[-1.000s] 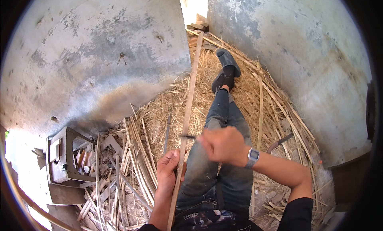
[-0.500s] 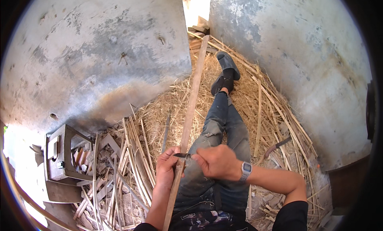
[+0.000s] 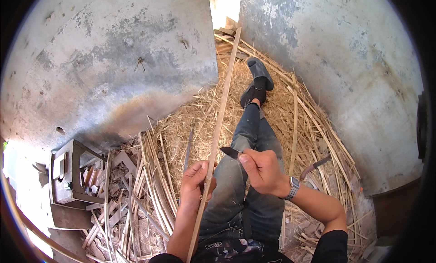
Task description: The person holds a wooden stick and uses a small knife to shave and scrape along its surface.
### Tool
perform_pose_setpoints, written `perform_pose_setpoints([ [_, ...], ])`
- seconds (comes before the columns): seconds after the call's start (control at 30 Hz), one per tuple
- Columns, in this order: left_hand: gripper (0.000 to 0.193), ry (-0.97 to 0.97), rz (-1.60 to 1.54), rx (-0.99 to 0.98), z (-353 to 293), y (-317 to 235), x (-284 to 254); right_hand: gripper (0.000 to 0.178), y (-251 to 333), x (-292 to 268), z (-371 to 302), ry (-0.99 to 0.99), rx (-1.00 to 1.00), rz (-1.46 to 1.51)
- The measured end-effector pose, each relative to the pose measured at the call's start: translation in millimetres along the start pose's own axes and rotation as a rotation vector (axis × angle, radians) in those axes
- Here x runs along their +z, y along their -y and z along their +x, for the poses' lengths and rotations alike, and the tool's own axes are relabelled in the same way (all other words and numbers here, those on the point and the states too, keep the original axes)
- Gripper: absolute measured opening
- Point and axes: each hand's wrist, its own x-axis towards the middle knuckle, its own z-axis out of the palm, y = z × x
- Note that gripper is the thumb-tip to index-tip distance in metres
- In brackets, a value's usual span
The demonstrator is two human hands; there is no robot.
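Observation:
My left hand (image 3: 194, 180) is closed round a long, narrow bamboo strip (image 3: 222, 108). The strip runs from beside my left forearm, along my left thigh, up toward the gap between the two walls, with its thin edge facing up. In my right hand (image 3: 264, 171) I grip a knife with a short dark blade (image 3: 230, 152); the handle is hidden in my fist. The blade points left toward the strip and stands a little apart from it, just above my left hand. A watch (image 3: 294, 187) is on my right wrist.
My crossed legs in jeans (image 3: 245, 145) stretch ahead over a floor of shavings (image 3: 177, 120). Split strips (image 3: 156, 181) lie in a bundle at left, beside an old box-like frame (image 3: 72, 172). More strips (image 3: 334, 145) line the right wall, near a curved dark tool (image 3: 315, 167).
The knife has come off the strip and moved up and to the right with my right hand. The strip has turned from its flat face onto its edge, its far end slightly higher.

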Motion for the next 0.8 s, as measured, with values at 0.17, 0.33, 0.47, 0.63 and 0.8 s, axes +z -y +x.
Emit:
perform_pose_setpoints([
  [0.17,0.035,0.045,0.038,-0.033,-4.3,4.5,13.7,0.036,-3.3,-2.8,23.3,-0.061,-0.053,-0.170],
  [0.33,0.034,-0.005,0.126,-0.012,2.7,11.4,-0.8,0.033,-6.5,27.3,-10.0,0.073,-0.169,-0.359],
  [0.47,0.030,-0.080,0.156,-0.025,-2.6,10.1,-0.3,0.034,-17.9,24.8,3.6,-0.022,-0.123,-0.393],
  [0.63,0.027,-0.063,0.182,-0.036,-1.0,6.1,-5.1,0.036,-10.7,24.0,-2.0,-0.008,-0.175,-0.462],
  [0.8,0.025,-0.083,0.133,-0.051,-1.3,8.8,-2.9,0.036,-18.0,25.7,3.2,-0.079,-0.121,-0.404],
])
